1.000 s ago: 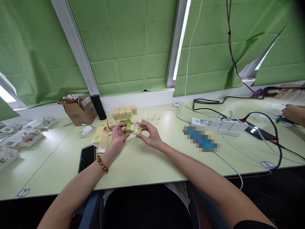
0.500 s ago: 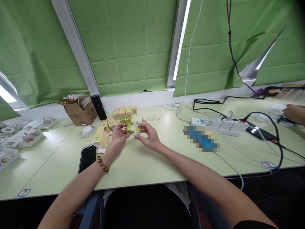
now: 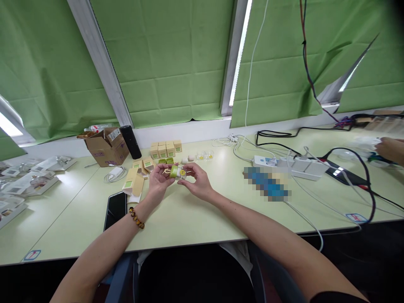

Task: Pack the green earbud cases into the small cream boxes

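Note:
Between my two hands is a small bottle-like item (image 3: 177, 171), with a green part on the left, a clear part bearing a yellow mark on the right, and a pale cord loop. My left hand (image 3: 157, 182) pinches its green end. On the clear end, the fingertips and thumb of my right hand (image 3: 199, 180) are closed. Just beyond lie green caps (image 3: 166, 160), pale pink-white cylinders (image 3: 188, 158) and clear cups with yellow marks (image 3: 205, 156). An opened kraft box (image 3: 134, 183) lies left of my left hand.
Several small kraft boxes (image 3: 166, 148) stand at the back. A phone (image 3: 115, 210) lies beside my left forearm. At the left are a cardboard box (image 3: 107, 147) and a black cylinder (image 3: 130, 142). Power strips (image 3: 304, 168) with cables and another person's hand (image 3: 391, 149) are on the right.
The bottle-like item has shifted slightly right and turned a little in my fingers. My left hand has followed it slightly, and both hands keep their hold.

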Demonstrator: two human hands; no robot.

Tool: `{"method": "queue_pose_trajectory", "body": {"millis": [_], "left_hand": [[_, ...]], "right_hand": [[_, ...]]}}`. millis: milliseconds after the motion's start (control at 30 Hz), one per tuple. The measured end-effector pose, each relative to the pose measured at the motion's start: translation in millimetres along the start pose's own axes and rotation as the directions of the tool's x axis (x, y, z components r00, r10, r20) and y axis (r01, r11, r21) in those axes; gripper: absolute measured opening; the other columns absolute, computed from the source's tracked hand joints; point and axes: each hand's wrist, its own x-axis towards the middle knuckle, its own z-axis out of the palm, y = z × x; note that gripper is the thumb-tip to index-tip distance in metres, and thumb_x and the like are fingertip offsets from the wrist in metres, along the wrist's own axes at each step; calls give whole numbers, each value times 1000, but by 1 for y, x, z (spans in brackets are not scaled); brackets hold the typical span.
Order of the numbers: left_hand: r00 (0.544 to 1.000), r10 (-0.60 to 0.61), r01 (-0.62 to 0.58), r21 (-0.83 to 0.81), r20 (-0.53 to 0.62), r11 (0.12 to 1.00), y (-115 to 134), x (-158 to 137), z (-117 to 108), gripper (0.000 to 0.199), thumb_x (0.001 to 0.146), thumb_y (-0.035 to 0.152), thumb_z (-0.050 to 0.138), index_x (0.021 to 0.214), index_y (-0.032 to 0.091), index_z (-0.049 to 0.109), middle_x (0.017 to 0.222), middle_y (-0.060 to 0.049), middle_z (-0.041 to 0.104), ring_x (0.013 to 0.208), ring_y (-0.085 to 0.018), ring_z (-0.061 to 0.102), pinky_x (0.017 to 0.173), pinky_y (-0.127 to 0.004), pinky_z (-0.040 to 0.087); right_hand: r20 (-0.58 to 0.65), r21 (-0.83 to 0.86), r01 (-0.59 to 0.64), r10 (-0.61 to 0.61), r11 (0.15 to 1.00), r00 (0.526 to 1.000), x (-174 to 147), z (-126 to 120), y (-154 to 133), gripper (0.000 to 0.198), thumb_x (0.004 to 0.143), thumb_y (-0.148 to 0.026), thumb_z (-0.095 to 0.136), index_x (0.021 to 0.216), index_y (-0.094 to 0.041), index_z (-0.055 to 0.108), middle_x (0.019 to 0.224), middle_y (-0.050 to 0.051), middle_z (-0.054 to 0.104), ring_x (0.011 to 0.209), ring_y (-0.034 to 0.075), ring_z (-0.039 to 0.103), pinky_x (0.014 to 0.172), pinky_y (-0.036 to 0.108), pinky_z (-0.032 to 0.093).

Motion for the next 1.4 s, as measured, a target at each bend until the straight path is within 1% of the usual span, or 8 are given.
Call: {"method": "queue_pose_trajectory", "body": {"millis": [267, 400, 600, 767, 900, 1033, 1200, 1400], "left_hand": [[999, -31, 30, 34, 31, 999, -1, -2, -2, 62, 73, 23, 91, 123, 24, 54, 134, -13, 67, 122, -26, 68, 100, -40, 56], [1000, 8, -10, 50, 29, 999, -5, -3, -3, 66, 75, 28, 91, 129, 26, 54, 142, -14, 61, 128, -25, 63, 107, -41, 52], [999, 22, -18, 103, -38, 994, -8, -3, -3, 52, 81, 30, 86, 125, 24, 59, 127, -11, 64, 123, -23, 62, 105, -39, 54], [999, 25, -16, 196, -45, 980, -10, -4, -1, 39, 84, 33, 82, 118, 21, 66, 126, -12, 66, 122, -25, 62, 101, -39, 54], [999, 8, 3, 235, -43, 972, -14, -5, -2, 38, 85, 32, 81, 119, 22, 69, 126, -11, 68, 121, -25, 64, 102, -40, 53], [999, -28, 36, 270, -33, 962, -15, -6, -5, 36, 86, 33, 80, 117, 20, 71, 124, -12, 70, 121, -26, 64, 104, -42, 53], [994, -107, 102, 165, 26, 981, -14, -6, -4, 40, 85, 38, 82, 118, 19, 69, 119, -11, 71, 112, -24, 68, 99, -41, 56], [988, -150, 145, 108, 40, 984, -16, -7, 0, 44, 82, 37, 86, 116, 20, 63, 107, -8, 73, 100, -20, 70, 92, -35, 58]], "right_hand": [[-6, 33, -19, 19, 999, 1000, -1, 1, 3, 50, 75, -46, 90, 110, -23, 62, 109, 7, 66, 94, 21, 70, 86, 42, 67], [-37, 79, -81, 84, 994, 996, 0, 1, 4, 52, 73, -47, 91, 109, -23, 62, 109, 6, 67, 93, 21, 72, 89, 42, 66], [-60, 193, -213, 228, 958, 972, 2, 2, 4, 58, 69, -48, 92, 109, -23, 59, 108, 6, 71, 92, 21, 73, 95, 46, 65], [-82, 214, -224, 246, 951, 966, 3, 2, 9, 58, 70, -51, 90, 110, -24, 58, 107, 5, 71, 95, 21, 74, 97, 46, 64], [-101, 154, -190, 206, 970, 973, 2, 3, 11, 57, 72, -52, 89, 111, -25, 57, 109, 5, 68, 91, 19, 72, 93, 43, 65], [-137, 25, -71, 74, 997, 988, 0, 2, 9, 53, 75, -49, 88, 111, -26, 57, 110, 5, 62, 91, 19, 67, 90, 42, 64], [-160, -188, 46, -77, 981, 984, -3, 1, 8, 48, 78, -42, 88, 107, -25, 54, 106, 6, 56, 94, 23, 59, 85, 43, 59], [-126, -243, 82, -115, 967, 985, -8, 5, 11, 45, 79, -35, 85, 101, -25, 47, 103, 4, 52, 91, 22, 54, 79, 40, 55]]}}
